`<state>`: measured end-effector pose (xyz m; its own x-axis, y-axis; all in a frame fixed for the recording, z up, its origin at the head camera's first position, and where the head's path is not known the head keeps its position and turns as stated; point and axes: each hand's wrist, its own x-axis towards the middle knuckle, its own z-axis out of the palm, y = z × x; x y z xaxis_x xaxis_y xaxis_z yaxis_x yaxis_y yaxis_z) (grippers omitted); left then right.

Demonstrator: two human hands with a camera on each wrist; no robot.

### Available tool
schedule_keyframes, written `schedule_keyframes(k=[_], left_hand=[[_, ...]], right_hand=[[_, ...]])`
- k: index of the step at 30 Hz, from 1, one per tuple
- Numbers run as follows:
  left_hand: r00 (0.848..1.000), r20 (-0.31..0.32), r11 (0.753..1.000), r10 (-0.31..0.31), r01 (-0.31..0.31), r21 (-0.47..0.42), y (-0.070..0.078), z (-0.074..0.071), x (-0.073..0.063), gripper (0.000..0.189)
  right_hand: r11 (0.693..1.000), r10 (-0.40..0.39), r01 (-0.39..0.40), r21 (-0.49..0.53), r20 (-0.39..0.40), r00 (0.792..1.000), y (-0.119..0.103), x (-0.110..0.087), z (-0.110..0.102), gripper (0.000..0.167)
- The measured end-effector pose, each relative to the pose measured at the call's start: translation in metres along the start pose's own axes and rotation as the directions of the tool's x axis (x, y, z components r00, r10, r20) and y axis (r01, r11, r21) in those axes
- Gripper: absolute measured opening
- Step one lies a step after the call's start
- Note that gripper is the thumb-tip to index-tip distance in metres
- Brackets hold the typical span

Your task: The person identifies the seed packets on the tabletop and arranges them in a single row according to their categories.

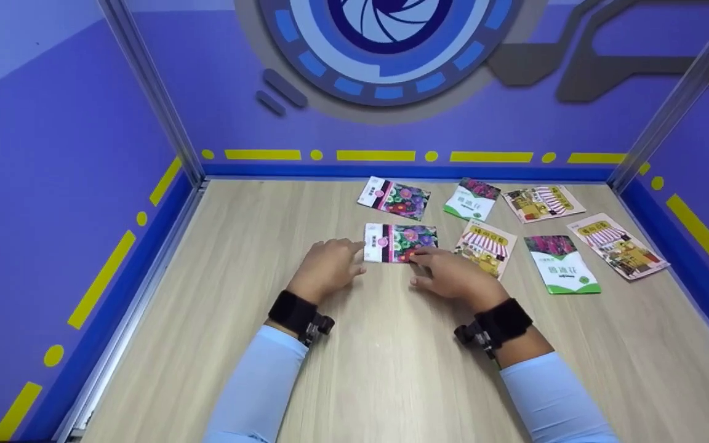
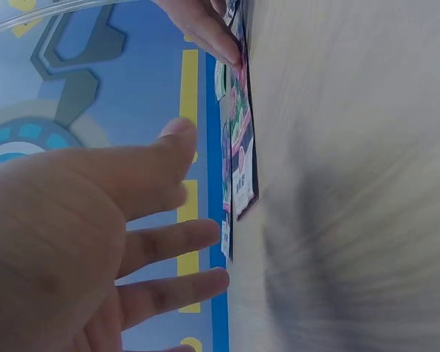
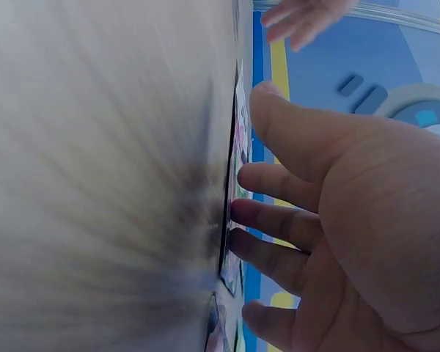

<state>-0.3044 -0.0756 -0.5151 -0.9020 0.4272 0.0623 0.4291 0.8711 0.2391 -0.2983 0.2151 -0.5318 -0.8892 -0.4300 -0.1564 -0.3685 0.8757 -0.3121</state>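
Note:
A flower seed packet [image 1: 401, 243] with a white left end and a flower photo lies flat on the table between my hands. My right hand [image 1: 456, 274] rests fingertips on its right part, fingers extended and not curled round it; the right wrist view shows the fingertips [image 3: 243, 211] on the packet. My left hand [image 1: 328, 266] is by the packet's left edge; its fingers are spread and hold nothing in the left wrist view. A matching flower packet [image 1: 396, 198] lies just behind. Beside my right hand, a pink packet with a striped awning [image 1: 490, 246] is partly covered by that hand.
To the right lie a green-and-white packet [image 1: 562, 264] and a tilted awning packet [image 1: 618, 246]. Farther back are another green-and-white packet [image 1: 472, 198] and another awning packet [image 1: 544, 203]. Blue-purple panels [image 1: 207, 123] enclose the wooden table [image 1: 256, 215] at back and sides.

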Motion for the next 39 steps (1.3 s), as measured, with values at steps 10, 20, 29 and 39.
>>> schedule_keyframes(k=[10,20,29,39], left_hand=[[0.989,-0.059,0.99,-0.136,0.138,0.028,0.003,0.006,0.001,0.059],[0.935,0.051,0.935,-0.351,0.353,-0.043,0.029,0.027,0.001,0.093],[0.912,0.086,0.909,-0.402,0.409,-0.088,0.034,0.03,0.003,0.074],[0.929,0.038,0.908,-0.369,0.369,-0.198,0.025,0.031,0.006,0.046]], right_hand=[[0.982,-0.186,0.184,-0.048,-0.053,0.981,-0.009,0.002,0.002,0.042],[0.977,-0.206,0.202,-0.069,-0.055,0.977,-0.019,0.004,0.008,0.045],[0.976,-0.212,0.206,-0.07,-0.092,0.973,-0.021,0.003,0.011,0.048],[0.993,-0.119,0.122,-0.001,-0.237,0.964,-0.019,0.009,0.008,0.045]])
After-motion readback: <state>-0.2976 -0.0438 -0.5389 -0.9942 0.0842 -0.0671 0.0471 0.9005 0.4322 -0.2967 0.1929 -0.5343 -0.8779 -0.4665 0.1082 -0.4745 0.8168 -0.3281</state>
